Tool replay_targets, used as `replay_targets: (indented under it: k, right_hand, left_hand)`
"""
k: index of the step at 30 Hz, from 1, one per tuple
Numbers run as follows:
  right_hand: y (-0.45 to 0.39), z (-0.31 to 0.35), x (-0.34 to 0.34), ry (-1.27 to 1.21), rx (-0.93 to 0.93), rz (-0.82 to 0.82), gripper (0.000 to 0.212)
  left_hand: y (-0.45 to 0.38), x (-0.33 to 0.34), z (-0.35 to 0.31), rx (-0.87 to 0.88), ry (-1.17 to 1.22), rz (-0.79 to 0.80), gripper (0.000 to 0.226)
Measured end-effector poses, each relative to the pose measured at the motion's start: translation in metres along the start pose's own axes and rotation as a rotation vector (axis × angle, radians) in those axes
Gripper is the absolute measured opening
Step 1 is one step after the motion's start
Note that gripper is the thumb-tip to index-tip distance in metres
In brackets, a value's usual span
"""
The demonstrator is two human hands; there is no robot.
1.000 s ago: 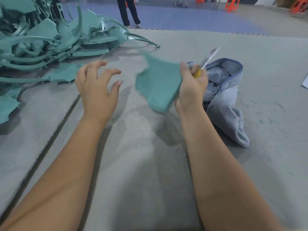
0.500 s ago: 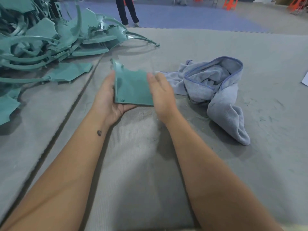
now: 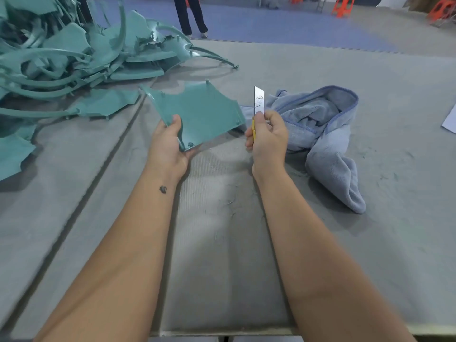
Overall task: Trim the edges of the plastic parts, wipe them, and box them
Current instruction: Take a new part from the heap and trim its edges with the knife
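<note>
Teal plastic part (image 3: 202, 112), flat with curved, pointed edges, held up off the grey mat (image 3: 222, 243) between the two hands. Far left: heap of teal plastic parts (image 3: 74, 53) on the mat, well apart from the held one. Left hand (image 3: 169, 144) gripping the part's near-left corner, thumb on top, fingers curled beneath. Just right of the part's right edge, apart from it: right hand (image 3: 269, 137) closed round a yellow-handled utility knife (image 3: 258, 104), blade upright, pointing away. Beyond and right of that hand: crumpled blue cloth (image 3: 325, 134) lying on the mat. Far right edge: corner of white paper (image 3: 450, 119). Background: a standing person's legs (image 3: 190, 16), orange stools (image 3: 343, 6).
</note>
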State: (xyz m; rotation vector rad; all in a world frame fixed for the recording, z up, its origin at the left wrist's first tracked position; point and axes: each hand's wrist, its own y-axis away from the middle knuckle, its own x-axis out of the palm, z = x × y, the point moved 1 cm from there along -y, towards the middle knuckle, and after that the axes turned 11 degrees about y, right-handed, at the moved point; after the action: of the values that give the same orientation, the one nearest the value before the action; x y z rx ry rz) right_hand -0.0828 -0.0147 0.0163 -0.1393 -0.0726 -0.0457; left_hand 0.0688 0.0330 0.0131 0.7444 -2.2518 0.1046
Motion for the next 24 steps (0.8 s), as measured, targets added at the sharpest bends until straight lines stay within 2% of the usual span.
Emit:
replay_targets:
  k: [6,12,17,19,22,24]
  right_hand:
    - [0.005,0.000,0.002,0.071,-0.064,0.108,0.023]
    - [0.002,-0.003,0.002,0.159,-0.124,0.094,0.027]
    - [0.006,-0.008,0.012,0.467,-0.282,0.257,0.028]
    - [0.006,-0.007,0.012,0.434,-0.268,0.244,0.032]
    - [0.001,-0.007,0.007,0.269,-0.196,0.121,0.035]
    - [0.000,-0.008,0.006,0.272,-0.189,0.123,0.033]
  left_hand:
    - [-0.004,0.004,0.003,-0.038,0.199,0.013,0.023]
    - [-0.006,0.007,0.001,-0.060,0.299,0.007,0.035]
    - [-0.003,0.010,0.005,-0.083,0.311,0.021,0.036]
    - [-0.002,0.011,0.006,-0.092,0.351,0.029,0.036]
    - [-0.003,0.010,0.005,-0.104,0.386,0.018,0.036]
    - [-0.004,0.008,0.005,-0.100,0.399,0.011,0.034]
